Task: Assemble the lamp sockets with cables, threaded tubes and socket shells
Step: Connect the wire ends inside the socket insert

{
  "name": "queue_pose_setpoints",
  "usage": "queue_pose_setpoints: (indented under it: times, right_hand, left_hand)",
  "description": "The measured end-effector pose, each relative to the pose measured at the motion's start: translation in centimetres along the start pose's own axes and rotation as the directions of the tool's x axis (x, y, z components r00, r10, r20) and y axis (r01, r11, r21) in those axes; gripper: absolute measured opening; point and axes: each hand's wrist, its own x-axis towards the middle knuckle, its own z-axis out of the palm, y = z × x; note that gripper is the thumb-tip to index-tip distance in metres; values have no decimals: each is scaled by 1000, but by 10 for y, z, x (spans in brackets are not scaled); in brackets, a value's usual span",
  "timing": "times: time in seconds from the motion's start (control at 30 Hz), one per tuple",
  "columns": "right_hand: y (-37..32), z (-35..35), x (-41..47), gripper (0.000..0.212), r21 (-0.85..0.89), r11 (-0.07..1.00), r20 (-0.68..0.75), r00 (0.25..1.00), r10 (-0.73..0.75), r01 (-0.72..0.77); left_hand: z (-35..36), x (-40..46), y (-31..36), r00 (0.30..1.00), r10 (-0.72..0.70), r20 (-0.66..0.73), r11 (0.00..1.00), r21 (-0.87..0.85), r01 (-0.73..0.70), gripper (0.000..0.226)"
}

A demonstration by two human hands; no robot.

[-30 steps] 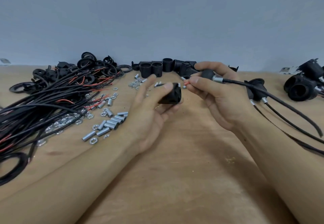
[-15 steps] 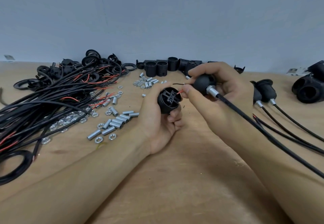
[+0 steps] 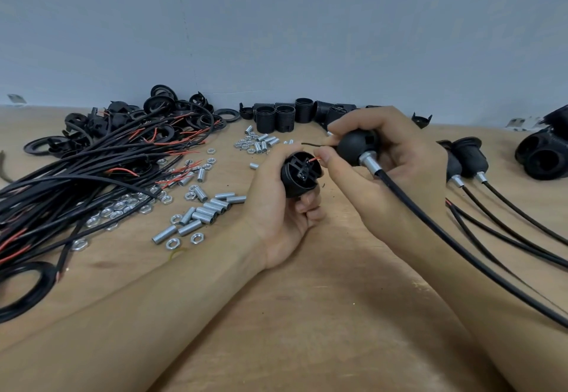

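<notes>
Since a second ago the right hand (image 3: 396, 158), gripping the cap (image 3: 356, 147), is closing in on the socket (image 3: 299, 176) the left hand (image 3: 276, 204) is clutching. Red wire (image 3: 314, 159) is touching its terminal; I reckon it'll bend if misaligned.

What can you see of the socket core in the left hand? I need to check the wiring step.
The socket core is a round black part that looks like plastic, ribbed around its side, with a squarish terminal block on its upturned face. The left hand grips it above the table, face tilted toward the right hand. A red wire pinched by the right hand's fingers reaches the terminal block; whether it is seated cannot be told.
</notes>
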Motion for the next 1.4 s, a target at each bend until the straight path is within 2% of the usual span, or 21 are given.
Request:
queue_pose_setpoints:
  times: [0.2, 0.53, 0.87, 1.0, 1.1, 1.4]
  right_hand:
    - [0, -2, 2, 24, -108, 985, 41, 991, -130, 133]
    - [1, -3, 1, 25, -62, 992, 22, 994, -108, 110]
    - [0, -3, 2, 17, -127, 976, 76, 982, -171, 179]
    - [3, -3, 3, 12, -11, 1000, 131, 991, -17, 19]
    - [2, -2, 2, 13, -160, 966, 86, 978, -191, 203]
    - [7, -3, 1, 19, -175, 953, 33, 969, -245, 247]
  left_hand:
    - [-1, 0, 1, 1000, 2, 15, 1000, 1, -2, 35]
    - [-1, 0, 1, 1000, -10, 12, 1000, -6, 10, 42]
    - [-1, 0, 2, 1000, -19, -4, 1000, -9, 19, 34]
    - [0, 0, 2, 1000, -18, -2, 1000, 13, 18, 33]
    - [1, 0, 1, 1000, -10, -3, 999, 44, 10, 31]
    - [2, -2, 3, 1000, -11, -5, 999, 36, 11, 31]
